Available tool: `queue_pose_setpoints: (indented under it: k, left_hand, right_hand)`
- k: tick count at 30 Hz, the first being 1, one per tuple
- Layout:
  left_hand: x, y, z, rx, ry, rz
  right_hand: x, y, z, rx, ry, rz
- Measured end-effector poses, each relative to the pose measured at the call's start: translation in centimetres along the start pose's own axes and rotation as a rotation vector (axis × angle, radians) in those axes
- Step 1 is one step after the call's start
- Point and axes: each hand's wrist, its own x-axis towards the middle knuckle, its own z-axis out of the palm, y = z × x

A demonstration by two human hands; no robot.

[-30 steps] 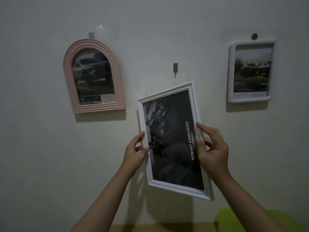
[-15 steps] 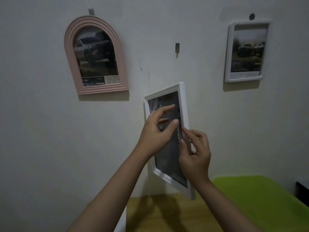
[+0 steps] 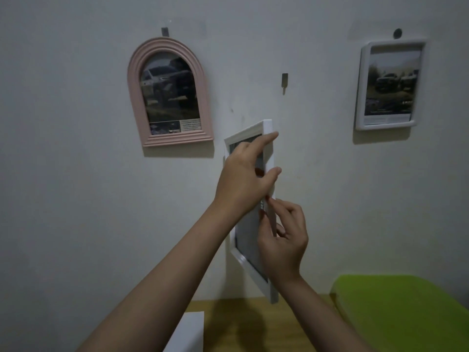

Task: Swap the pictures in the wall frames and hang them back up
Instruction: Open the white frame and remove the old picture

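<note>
White frame (image 3: 269, 153): held in the air in front of the wall (image 3: 76, 174), below and slightly left of the bare hook (image 3: 284, 80); turned nearly edge-on to the camera, its top tilted, so only a narrow strip of its front shows.
Left hand (image 3: 245, 179): reaches across the front of the white frame below the bare hook; the index finger stretches to the frame's upper right edge, the thumb wraps onto the same edge lower down, so the hand grips the frame.
Right hand (image 3: 284, 240): lower on the white frame, further below the bare hook; thumb and curled fingers pinch the frame's right edge, thumb on the front side, fingers behind.
Bare hook: small grey piece on the wall, nothing hanging from it.
Pink arched frame (image 3: 168, 94): hangs on the wall left of the bare hook from its own grey hook (image 3: 165, 31); shows a dark vehicle picture with a caption strip at the bottom.
White rounded frame (image 3: 389, 85): hangs right of the bare hook under a round dark peg (image 3: 397, 33); shows vehicles in a hazy landscape.
Wooden surface (image 3: 253, 326): far below the bare hook, at the bottom edge.
Green cloth (image 3: 406, 313): on the right of the wooden surface, below and right of the bare hook.
White sheet (image 3: 186, 331): bottom edge, below and left of the bare hook.
</note>
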Motion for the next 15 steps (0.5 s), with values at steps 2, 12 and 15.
queue_pose_setpoints:
  k: [2, 12, 15]
  left_hand:
    - [0.0, -0.1, -0.4, 0.020, 0.029, -0.026]
    - [-0.5, -0.4, -2.5, -0.013, 0.167, -0.175]
    - [-1.1, -0.6, -3.2, -0.001, 0.178, -0.193]
  right_hand:
    - [0.0, -0.1, 0.3, 0.055, -0.034, 0.046]
    - [0.5, -1.9, 0.8, 0.154, -0.267, 0.200]
    - [-0.2, -2.3, 1.2, 0.152, -0.306, 0.144]
